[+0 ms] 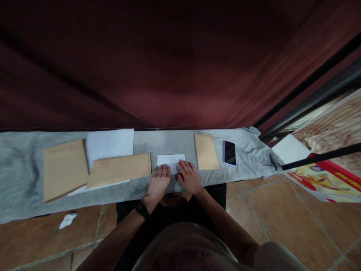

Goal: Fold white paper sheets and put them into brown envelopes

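Observation:
A small white sheet of paper point(170, 159), perhaps folded, lies on the grey cloth right in front of me. My left hand point(160, 182) rests palm-down with its fingertips on the paper's lower left part. On its lower right part lies my right hand point(189, 177), fingers stretched out and flat. Neither hand grips anything. To the left are brown envelopes point(120, 170), partly covering a stack of white paper point(111, 145). A single brown envelope point(207, 151) lies flat to the right of my right hand.
More brown envelopes point(64, 169) lie at the far left of the cloth-covered surface point(175, 141). A phone point(229, 153) sits on the right. A dark red curtain point(158, 82) hangs behind. A colourful printed box point(324, 180) and dark bars stand at the right.

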A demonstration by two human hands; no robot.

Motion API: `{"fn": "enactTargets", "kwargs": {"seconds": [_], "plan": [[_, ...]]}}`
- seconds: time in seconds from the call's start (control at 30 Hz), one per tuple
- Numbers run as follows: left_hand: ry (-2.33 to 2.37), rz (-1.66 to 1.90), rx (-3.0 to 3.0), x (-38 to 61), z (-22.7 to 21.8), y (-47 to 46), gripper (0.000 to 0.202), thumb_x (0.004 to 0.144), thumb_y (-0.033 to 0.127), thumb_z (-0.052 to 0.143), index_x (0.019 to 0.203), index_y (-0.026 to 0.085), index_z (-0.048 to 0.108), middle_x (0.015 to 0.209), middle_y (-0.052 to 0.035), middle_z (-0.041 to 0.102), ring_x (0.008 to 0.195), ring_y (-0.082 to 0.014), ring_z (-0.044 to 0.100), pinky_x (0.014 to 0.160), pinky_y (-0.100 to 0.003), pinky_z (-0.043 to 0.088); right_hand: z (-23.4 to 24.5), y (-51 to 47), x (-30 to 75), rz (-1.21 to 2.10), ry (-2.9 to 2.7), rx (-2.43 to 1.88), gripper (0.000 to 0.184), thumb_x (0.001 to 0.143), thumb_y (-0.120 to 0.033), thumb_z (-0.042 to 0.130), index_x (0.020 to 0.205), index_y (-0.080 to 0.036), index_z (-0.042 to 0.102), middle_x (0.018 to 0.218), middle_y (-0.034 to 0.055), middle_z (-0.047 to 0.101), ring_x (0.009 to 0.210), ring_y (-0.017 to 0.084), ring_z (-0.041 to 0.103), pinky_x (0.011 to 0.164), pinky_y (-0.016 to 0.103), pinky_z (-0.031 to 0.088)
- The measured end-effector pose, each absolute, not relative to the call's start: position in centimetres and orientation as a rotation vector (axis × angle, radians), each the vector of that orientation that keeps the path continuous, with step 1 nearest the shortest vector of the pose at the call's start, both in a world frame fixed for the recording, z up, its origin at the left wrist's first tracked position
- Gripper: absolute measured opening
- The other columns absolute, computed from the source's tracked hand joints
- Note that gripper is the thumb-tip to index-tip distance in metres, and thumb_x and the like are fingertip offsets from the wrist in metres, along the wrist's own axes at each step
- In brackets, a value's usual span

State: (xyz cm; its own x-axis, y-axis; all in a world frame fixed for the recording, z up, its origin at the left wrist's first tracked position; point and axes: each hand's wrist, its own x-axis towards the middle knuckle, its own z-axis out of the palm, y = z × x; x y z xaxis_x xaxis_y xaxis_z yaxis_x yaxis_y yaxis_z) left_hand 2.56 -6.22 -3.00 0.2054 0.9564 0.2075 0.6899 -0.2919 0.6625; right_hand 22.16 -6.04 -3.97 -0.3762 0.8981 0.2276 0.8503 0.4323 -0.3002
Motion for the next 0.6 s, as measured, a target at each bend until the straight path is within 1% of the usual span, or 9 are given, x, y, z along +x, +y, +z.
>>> {"fn": "enactTargets", "kwargs": {"seconds": [0.07,0.13,0.2,0.27,0.3,0.33,0.4,0.47,0.6], "plan": [[1.504,0.849,2.060,2.4,-2.1,-6.1,0.039,0.080,0.007,0.045,0.102,0.026,0.070,0.119,-0.0156,0.072,0.123,-0.0362,0.062,0.116,-0.060,0.037,-3.7,-5.9,22.2,0.204,-2.351,-1.449,0.053,0.101,-0.030,0.056,0.152,-0.017,0.051,0.159,0.0104,0.051,0.148,0.025,0.045,0.127,0.048,0.028],[1.481,0.868,2.053,2.0,-0.7,-5.8,0.033,0.080,0.008,0.047,0.095,0.026,0.070,0.111,-0.0141,0.073,0.116,-0.0346,0.065,0.116,-0.057,0.037,-3.2,-5.5,22.4,0.240,-2.343,-1.419,0.049,0.101,-0.027,0.054,0.150,-0.021,0.054,0.153,0.0084,0.058,0.143,0.023,0.051,0.127,0.048,0.029],[1.478,0.935,1.992,1.6,1.1,-5.5,0.024,0.081,0.010,0.054,0.089,0.026,0.070,0.102,-0.0125,0.073,0.109,-0.0336,0.066,0.116,-0.054,0.038,-2.5,-4.7,22.7,0.317,-2.245,-1.452,0.040,0.102,-0.023,0.050,0.140,-0.024,0.063,0.139,0.0059,0.069,0.130,0.021,0.063,0.121,0.042,0.039],[1.505,1.069,1.848,1.0,2.7,-4.9,0.013,0.080,0.016,0.066,0.086,0.026,0.072,0.094,-0.0105,0.073,0.103,-0.0322,0.066,0.111,-0.047,0.042,-1.6,-3.6,23.1,0.429,-2.066,-1.499,0.033,0.103,-0.025,0.047,0.124,-0.026,0.073,0.120,0.0050,0.077,0.113,0.021,0.071,0.105,0.035,0.053],[1.529,1.149,1.752,0.7,3.3,-4.4,0.011,0.079,0.018,0.072,0.086,0.026,0.073,0.092,-0.0092,0.073,0.099,-0.0306,0.066,0.106,-0.043,0.045,-1.3,-3.0,23.3,0.489,-1.973,-1.509,0.030,0.103,-0.028,0.048,0.116,-0.025,0.075,0.111,0.0050,0.079,0.103,0.021,0.073,0.093,0.032,0.057],[1.551,1.223,1.645,0.4,3.7,-3.9,0.012,0.077,0.020,0.077,0.087,0.026,0.074,0.089,-0.0076,0.072,0.094,-0.0283,0.066,0.099,-0.038,0.049,-0.9,-2.4,23.5,0.552,-1.891,-1.508,0.029,0.103,-0.033,0.050,0.109,-0.024,0.077,0.100,0.0048,0.080,0.093,0.022,0.074,0.082,0.030,0.058],[1.563,1.335,1.420,-0.1,3.7,-2.7,0.018,0.074,0.022,0.079,0.091,0.025,0.074,0.081,-0.0036,0.071,0.081,-0.0225,0.065,0.082,-0.030,0.051,-0.7,-1.3,23.7,0.676,-1.762,-1.501,0.029,0.101,-0.039,0.053,0.097,-0.022,0.076,0.081,0.0025,0.076,0.075,0.021,0.071,0.065,0.028,0.054],[1.528,1.378,1.200,-0.3,2.7,-1.6,0.022,0.072,0.021,0.078,0.093,0.023,0.072,0.071,0.0005,0.067,0.068,-0.0175,0.061,0.069,-0.025,0.048,-1.0,-0.6,23.5,0.770,-1.650,-1.528,0.028,0.098,-0.040,0.056,0.089,-0.021,0.074,0.070,-0.0007,0.070,0.064,0.018,0.065,0.057,0.025,0.048],[1.571,1.259,1.014,0.5,-0.5,-0.9,0.038,0.070,0.018,0.072,0.108,0.018,0.069,0.067,0.0048,0.064,0.062,-0.0147,0.060,0.062,-0.024,0.048,-2.7,-0.6,23.0,0.798,-1.528,-1.630,0.020,0.092,-0.031,0.058,0.080,-0.020,0.068,0.062,-0.0032,0.062,0.059,0.015,0.059,0.055,0.023,0.044]]}}
